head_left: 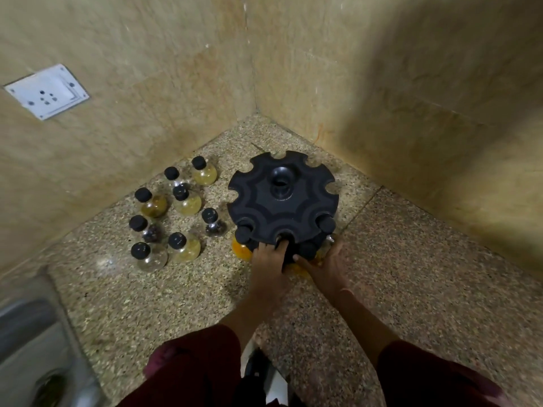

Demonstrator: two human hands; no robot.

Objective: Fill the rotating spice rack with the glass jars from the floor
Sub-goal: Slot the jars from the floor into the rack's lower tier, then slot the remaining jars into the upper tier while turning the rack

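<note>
The black rotating spice rack (282,198) stands on speckled stone in a wall corner. Its top disc has empty notches at the back. Black-capped jars sit in two front notches, one at the left (243,234) and one at the right (326,224). Several loose glass jars (176,212) with black caps stand in a cluster left of the rack, some with yellow contents, some dark, some nearly empty. My left hand (269,258) grips a glass jar (293,270) with orange contents at the front notch. My right hand (327,262) lies spread against the rack's lower front, thumb toward the left hand.
Beige tiled walls close in behind and to the right of the rack. A white wall socket (47,91) sits upper left. A steel sink (32,348) fills the lower left corner. My maroon-clad knees (199,368) are at the bottom edge.
</note>
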